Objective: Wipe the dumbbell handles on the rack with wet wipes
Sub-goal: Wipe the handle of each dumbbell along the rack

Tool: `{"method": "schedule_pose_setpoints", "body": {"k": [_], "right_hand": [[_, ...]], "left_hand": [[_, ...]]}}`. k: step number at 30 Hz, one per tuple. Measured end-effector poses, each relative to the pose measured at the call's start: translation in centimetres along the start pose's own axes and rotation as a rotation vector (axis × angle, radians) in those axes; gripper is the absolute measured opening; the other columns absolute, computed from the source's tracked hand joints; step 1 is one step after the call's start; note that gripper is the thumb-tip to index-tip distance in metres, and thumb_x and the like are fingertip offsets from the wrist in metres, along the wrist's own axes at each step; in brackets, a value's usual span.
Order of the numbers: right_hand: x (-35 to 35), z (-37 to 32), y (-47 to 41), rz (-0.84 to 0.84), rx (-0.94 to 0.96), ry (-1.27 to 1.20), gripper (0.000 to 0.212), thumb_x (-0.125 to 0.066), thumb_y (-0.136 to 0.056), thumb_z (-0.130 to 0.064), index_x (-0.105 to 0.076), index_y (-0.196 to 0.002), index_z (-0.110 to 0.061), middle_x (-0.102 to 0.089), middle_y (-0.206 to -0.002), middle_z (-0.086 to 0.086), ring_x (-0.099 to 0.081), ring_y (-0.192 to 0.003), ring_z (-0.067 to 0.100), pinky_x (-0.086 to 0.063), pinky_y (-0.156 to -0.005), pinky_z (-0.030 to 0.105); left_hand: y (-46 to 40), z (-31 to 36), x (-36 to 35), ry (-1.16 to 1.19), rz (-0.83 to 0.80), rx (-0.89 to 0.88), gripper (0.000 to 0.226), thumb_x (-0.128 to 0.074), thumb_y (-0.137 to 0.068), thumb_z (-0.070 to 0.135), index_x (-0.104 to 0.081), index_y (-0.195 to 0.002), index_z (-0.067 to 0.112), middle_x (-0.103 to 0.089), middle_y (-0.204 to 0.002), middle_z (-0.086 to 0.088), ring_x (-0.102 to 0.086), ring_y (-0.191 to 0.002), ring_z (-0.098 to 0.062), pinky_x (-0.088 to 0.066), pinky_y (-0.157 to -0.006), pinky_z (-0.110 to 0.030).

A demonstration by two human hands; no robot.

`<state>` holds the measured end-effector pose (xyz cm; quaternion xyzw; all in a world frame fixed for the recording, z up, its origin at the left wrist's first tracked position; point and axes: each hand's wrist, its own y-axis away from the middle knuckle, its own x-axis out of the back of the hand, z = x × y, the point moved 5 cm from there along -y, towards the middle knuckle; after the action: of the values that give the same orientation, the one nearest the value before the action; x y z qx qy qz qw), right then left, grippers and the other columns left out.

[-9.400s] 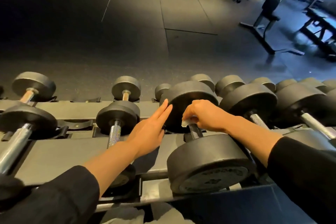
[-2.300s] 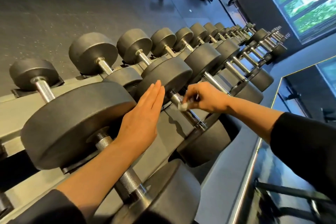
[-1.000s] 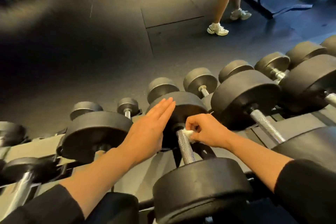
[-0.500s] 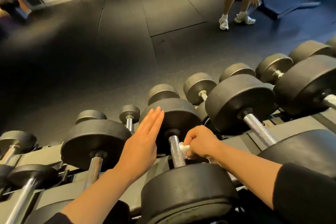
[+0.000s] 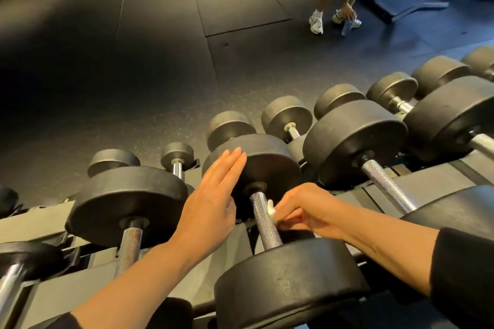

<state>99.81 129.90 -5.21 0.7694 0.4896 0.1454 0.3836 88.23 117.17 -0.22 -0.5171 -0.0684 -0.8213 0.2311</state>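
Right now the work sits at one dumbbell handle (image 5: 264,222), the knurled bar of the dumbbell in the middle of the rack (image 5: 34,224). The right hand (image 5: 307,211) has its fingers curled in a pinching grip on a small white wet wipe (image 5: 271,209), pressed against the right side of that handle about halfway along it. The left hand (image 5: 211,200) is flat, fingers straight and together, holding nothing, its fingertips resting at the far weight of the same dumbbell, seemingly to steady it. Nothing visible tells a wiped handle from an unwiped one, so progress can only be judged as mid-task: one handle under the wipe, the others on both sides of it possibly still to do. Counting on the near row, there are two handles to the left of the wiped one and two to its right, five in all; behind them stands a farther row of about eight smaller dumbbells. One wipe, two hands. Beyond the rack, on the floor, a person's legs and a bottle (image 5: 347,27) show.
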Motion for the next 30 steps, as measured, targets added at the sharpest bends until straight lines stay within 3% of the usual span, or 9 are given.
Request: {"method": "schedule_pose_setpoints", "body": {"k": [4, 8, 11, 14, 17, 22, 24, 27, 30], "right_hand": [[0.2, 0.1, 1.0, -0.087, -0.056, 0.265, 0.023, -0.064, -0.071, 0.015, -0.066, -0.056, -0.002, -0.061, -0.060, 0.015, -0.062, -0.058, 0.023, -0.052, -0.065, 0.032], [-0.4, 0.0, 2.2, -0.178, -0.035, 0.619, 0.001, -0.070, -0.069, 0.008, -0.069, -0.069, 0.007, -0.062, -0.074, 0.021, -0.056, -0.064, 0.025, -0.046, -0.071, 0.037], [-0.3, -1.1, 1.5, -0.029, 0.146, 0.543, 0.012, -0.077, -0.063, 0.010, -0.068, -0.071, 0.007, -0.064, -0.066, 0.017, -0.061, -0.058, 0.019, -0.051, -0.062, 0.027], [-0.7, -2.3, 1.1, 0.067, 0.420, 0.598, 0.016, -0.084, -0.063, -0.005, -0.072, -0.073, -0.010, -0.069, -0.074, 0.003, -0.064, -0.068, 0.008, -0.051, -0.065, 0.019], [-1.7, -2.2, 1.0, -0.040, 0.497, 0.786, 0.019, -0.086, -0.063, -0.017, -0.073, -0.074, -0.024, -0.067, -0.081, -0.008, -0.062, -0.078, 0.005, -0.052, -0.074, 0.021], [-2.0, -2.5, 2.3, -0.213, 0.383, 0.970, 0.014, -0.083, -0.068, -0.011, -0.075, -0.079, -0.016, -0.070, -0.086, 0.004, -0.065, -0.081, 0.020, -0.056, -0.078, 0.031], [-1.0, -3.7, 3.2, -0.112, 0.400, 0.983, 0.013, -0.083, -0.068, -0.010, -0.074, -0.077, -0.015, -0.070, -0.084, 0.002, -0.066, -0.079, 0.018, -0.057, -0.075, 0.029], [2.3, -6.0, 5.2, 0.059, 0.384, 0.950, 0.011, -0.081, -0.070, -0.011, -0.074, -0.077, -0.016, -0.069, -0.083, -0.005, -0.066, -0.080, 0.012, -0.057, -0.076, 0.028], [6.8, -8.1, 7.4, 0.212, 0.375, 0.981, 0.008, -0.080, -0.072, -0.014, -0.074, -0.078, -0.015, -0.071, -0.081, -0.002, -0.066, -0.080, 0.013, -0.056, -0.080, 0.030]], "left_hand": [[-0.6, 0.1, 0.2, 0.025, 0.054, 0.007, 0.075, -0.056, -0.086, -0.007, -0.028, -0.147, 0.027, -0.024, -0.151, 0.017, -0.012, -0.140, 0.001, -0.008, -0.098, 0.001], [-0.7, 0.3, 0.2, 0.027, 0.076, 0.015, 0.072, -0.054, -0.085, -0.008, -0.032, -0.147, 0.023, -0.033, -0.149, 0.009, -0.022, -0.140, -0.008, -0.014, -0.094, -0.001], [-0.8, 0.1, 0.3, 0.033, 0.082, 0.021, 0.070, -0.053, -0.085, -0.006, -0.034, -0.146, 0.022, -0.036, -0.146, 0.008, -0.026, -0.138, -0.010, -0.018, -0.095, -0.007], [-0.9, -0.1, 0.2, 0.031, 0.077, 0.025, 0.068, -0.052, -0.085, -0.005, -0.035, -0.146, 0.022, -0.037, -0.144, 0.007, -0.028, -0.137, -0.011, -0.021, -0.095, -0.010], [-1.0, -0.1, 0.1, 0.026, 0.075, 0.025, 0.068, -0.053, -0.085, -0.005, -0.036, -0.145, 0.022, -0.038, -0.143, 0.006, -0.029, -0.136, -0.012, -0.025, -0.095, -0.012], [-0.9, 0.8, 0.4, 0.068, 0.125, 0.045, 0.065, -0.054, -0.085, -0.006, -0.040, -0.143, 0.020, -0.041, -0.143, 0.004, -0.032, -0.135, -0.012, -0.021, -0.095, -0.007], [-1.6, 2.2, 0.5, 0.062, 0.132, -0.026, 0.065, -0.057, -0.081, -0.008, -0.044, -0.140, 0.015, -0.045, -0.141, 0.000, -0.036, -0.134, -0.016, -0.025, -0.102, -0.016], [-3.6, 4.9, -0.2, 0.029, 0.082, -0.165, 0.067, -0.058, -0.078, -0.008, -0.045, -0.140, 0.013, -0.046, -0.142, -0.003, -0.041, -0.131, -0.019, -0.039, -0.097, -0.025], [-5.7, 7.6, -1.6, 0.014, -0.022, -0.211, 0.068, -0.052, -0.086, 0.000, -0.032, -0.147, 0.021, -0.030, -0.153, 0.005, -0.029, -0.137, -0.012, -0.032, -0.103, -0.020]]}}
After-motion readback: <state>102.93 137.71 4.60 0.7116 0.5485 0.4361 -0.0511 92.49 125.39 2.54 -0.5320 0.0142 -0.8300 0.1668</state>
